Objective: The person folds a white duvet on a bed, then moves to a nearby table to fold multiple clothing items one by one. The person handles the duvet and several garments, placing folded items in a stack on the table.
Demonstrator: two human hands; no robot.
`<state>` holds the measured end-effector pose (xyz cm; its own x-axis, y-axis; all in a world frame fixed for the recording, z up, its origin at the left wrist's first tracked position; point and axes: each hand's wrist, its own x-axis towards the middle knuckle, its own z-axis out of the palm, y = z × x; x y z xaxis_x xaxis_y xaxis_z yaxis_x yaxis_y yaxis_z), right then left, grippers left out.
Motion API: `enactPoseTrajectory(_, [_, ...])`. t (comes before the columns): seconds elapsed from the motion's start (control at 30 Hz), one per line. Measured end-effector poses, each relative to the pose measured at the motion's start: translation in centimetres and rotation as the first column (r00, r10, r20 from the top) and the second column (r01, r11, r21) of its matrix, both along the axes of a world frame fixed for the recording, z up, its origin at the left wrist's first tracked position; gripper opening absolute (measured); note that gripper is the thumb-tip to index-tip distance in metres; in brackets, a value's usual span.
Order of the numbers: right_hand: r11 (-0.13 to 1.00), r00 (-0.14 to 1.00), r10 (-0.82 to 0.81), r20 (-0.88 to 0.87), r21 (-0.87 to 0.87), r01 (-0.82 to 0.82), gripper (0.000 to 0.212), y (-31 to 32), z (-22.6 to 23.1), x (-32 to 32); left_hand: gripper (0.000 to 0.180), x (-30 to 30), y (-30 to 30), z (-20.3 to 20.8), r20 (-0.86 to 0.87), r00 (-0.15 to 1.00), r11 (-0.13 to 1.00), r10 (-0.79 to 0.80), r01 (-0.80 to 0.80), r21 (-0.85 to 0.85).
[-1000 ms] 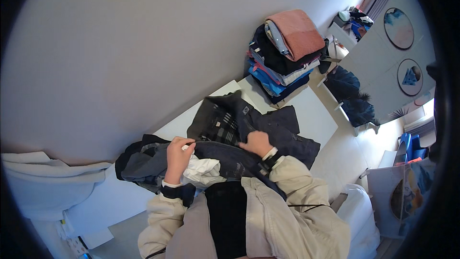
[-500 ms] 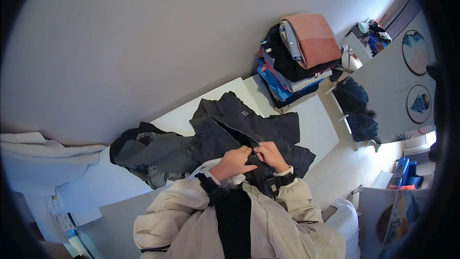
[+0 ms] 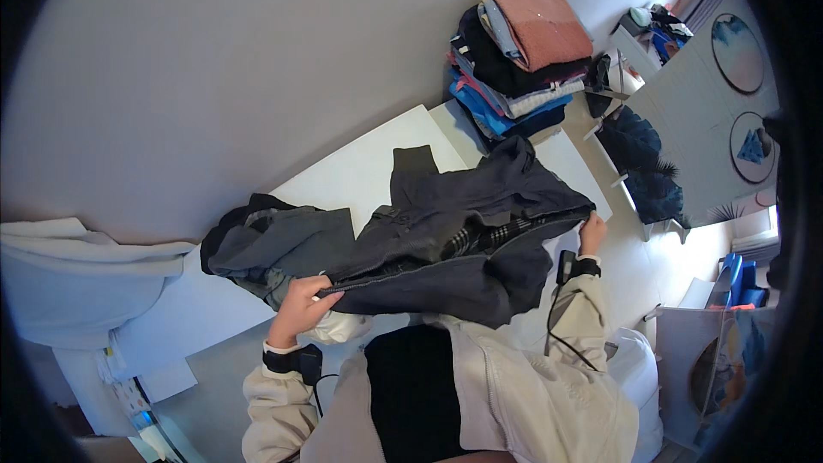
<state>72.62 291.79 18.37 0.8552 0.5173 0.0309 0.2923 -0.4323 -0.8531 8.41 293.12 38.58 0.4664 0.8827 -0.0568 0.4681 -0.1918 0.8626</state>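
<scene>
A dark grey jacket (image 3: 480, 193) is stretched sideways across the white table in front of me, its long zip edge running from one hand to the other. Between the zip edges a checked lining shows. My left hand (image 3: 302, 304) pinches the jacket's edge at the zip's left end. At the right end my right hand (image 3: 591, 231) grips the far corner of the same edge. Left of the jacket lies a heap of crumpled grey and black clothes (image 3: 291, 240), partly under it.
A tall stack of folded clothes (image 3: 514, 94), topped by a pink towel (image 3: 544, 26), stands at the table's back right. White cloth (image 3: 86, 283) is draped at the far left. The white table (image 3: 326, 171) meets a wall behind. Cords run from both wrist straps.
My hands were close together at the jacket's zip; they have moved wide apart, left and right. The jacket has turned and been pulled out lengthwise between them.
</scene>
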Motion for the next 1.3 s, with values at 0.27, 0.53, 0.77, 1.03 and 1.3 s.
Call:
enactPoseTrajectory(0.27, [0.248,0.557,0.812,-0.174,-0.761,-0.599,0.055,-4.0,8.4,-30.1,0.018,3.9,-9.7,2.9,0.202,0.976,0.994,-0.079,0.062,0.089])
enactPoseTrajectory(0.53, [0.846,0.827,0.472,0.305,-0.421,-0.328,0.04,-13.8,-0.6,-14.3,0.016,-7.5,-22.7,0.9,0.528,0.793,0.856,0.303,-0.47,0.215])
enactPoseTrajectory(0.77, [0.986,0.962,0.117,-0.248,-0.085,-0.142,0.027,-20.8,-0.6,-2.3,0.043,-17.6,-33.2,-1.0,0.778,-0.276,0.32,0.564,-0.796,-0.514])
enactPoseTrajectory(1.03, [0.421,0.467,0.874,0.136,-0.692,-0.587,0.028,-16.7,4.4,-24.0,0.033,-12.3,-37.1,-2.1,0.983,0.055,0.701,0.172,-0.708,-0.083])
enactPoseTrajectory(1.3, [-0.325,-0.324,0.944,0.061,0.008,-0.946,0.081,-16.0,5.0,-47.5,0.04,-10.3,-39.7,4.5,0.683,-0.328,0.674,-0.653,-0.663,0.327])
